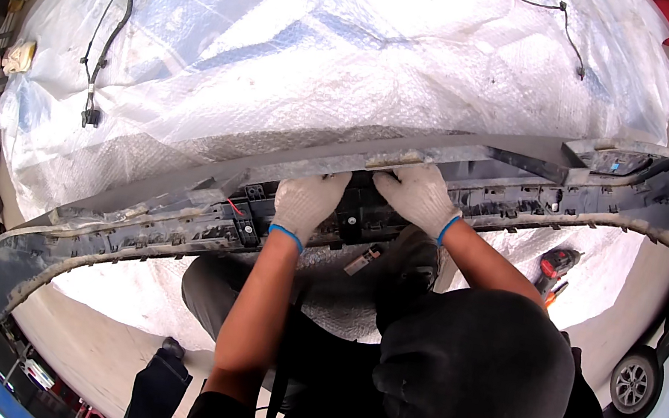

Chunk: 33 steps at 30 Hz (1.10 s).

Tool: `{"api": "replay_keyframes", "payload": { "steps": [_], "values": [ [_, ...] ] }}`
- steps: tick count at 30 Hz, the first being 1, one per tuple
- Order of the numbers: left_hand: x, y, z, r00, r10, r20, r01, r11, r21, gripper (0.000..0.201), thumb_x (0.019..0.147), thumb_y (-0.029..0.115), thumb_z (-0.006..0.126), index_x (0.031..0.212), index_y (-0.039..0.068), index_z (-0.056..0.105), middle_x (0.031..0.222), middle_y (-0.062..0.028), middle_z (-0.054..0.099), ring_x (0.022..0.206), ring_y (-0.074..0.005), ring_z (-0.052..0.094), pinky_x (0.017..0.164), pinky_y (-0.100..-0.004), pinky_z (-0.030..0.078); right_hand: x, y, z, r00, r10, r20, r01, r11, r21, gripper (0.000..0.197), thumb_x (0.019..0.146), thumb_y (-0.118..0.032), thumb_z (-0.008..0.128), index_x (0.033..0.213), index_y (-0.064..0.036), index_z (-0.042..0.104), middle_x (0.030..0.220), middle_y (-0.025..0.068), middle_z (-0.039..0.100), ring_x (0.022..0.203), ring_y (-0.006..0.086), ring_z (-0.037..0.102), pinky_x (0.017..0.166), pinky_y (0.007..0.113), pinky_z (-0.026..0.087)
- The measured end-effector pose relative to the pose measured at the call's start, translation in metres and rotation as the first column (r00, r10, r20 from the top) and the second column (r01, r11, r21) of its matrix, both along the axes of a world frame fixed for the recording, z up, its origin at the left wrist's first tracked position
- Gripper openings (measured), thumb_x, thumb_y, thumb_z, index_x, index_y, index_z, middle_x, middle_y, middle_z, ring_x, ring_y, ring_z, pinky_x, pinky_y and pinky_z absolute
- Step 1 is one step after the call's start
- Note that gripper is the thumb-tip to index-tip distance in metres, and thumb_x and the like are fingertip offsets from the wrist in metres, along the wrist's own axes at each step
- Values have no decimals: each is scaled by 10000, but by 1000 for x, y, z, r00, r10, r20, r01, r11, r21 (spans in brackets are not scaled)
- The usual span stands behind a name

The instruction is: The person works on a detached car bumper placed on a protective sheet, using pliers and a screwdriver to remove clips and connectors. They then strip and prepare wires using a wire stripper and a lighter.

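The bumper [357,204], stretched across the white sheeting [356,65], looks light but bendy to us, its thin tabs [518,209] likely brittle, so we'd hold its sturdier middle, where our left hand [308,202] and right hand [421,198] curl inward, though whether they pinch anything we cannot tell.

Matt plastic bumper [369,206], cloth gloves [309,203], glossy crinkled sheet [330,61]

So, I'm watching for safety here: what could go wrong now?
The left hand and right hand reach into the dark panel, so its edges might pinch the fingers. The red wire near the left hand could snag. The power tool might get kicked.
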<state>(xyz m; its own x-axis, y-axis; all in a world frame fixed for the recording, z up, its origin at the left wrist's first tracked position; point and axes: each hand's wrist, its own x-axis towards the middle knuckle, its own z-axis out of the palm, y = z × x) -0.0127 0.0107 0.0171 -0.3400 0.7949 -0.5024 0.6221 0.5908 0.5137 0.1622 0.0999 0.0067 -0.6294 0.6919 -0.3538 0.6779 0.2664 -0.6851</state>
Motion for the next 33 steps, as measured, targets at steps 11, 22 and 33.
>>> {"api": "replay_keyframes", "payload": {
  "steps": [11, 22, 33],
  "values": [
    [3, 4, -3, 999, -27, -17, 24, 991, -135, 388, 888, 440, 598, 1056, 121, 741, 1062, -182, 715, 1023, -393, 660, 902, -457, 520, 1, -1, -3, 999, -48, 24, 49, 998, -31, 285, 843, -260, 580, 874, -35, 752, 808, 215, 690, 807, 392, 678, 811, 464, 536],
    [10, -23, -29, 972, -45, -229, 83, 984, 159, 321, 900, 358, 586, 999, 89, 732, 908, -164, 718, 851, -378, 689, 767, -486, 546, 5, -2, -17, 994, 107, -6, -106, 987, 119, 213, 837, -232, 637, 902, -45, 715, 860, 166, 701, 815, 360, 682, 750, 449, 535],
    [10, -26, -10, 932, 49, -360, 26, 979, 201, 326, 864, 345, 632, 1073, 105, 704, 964, -169, 708, 856, -391, 682, 822, -501, 540, 2, -8, -31, 984, 176, 30, -161, 804, 573, 170, 813, -191, 675, 910, -69, 742, 879, 130, 714, 790, 353, 678, 765, 465, 538]
  ]
}}
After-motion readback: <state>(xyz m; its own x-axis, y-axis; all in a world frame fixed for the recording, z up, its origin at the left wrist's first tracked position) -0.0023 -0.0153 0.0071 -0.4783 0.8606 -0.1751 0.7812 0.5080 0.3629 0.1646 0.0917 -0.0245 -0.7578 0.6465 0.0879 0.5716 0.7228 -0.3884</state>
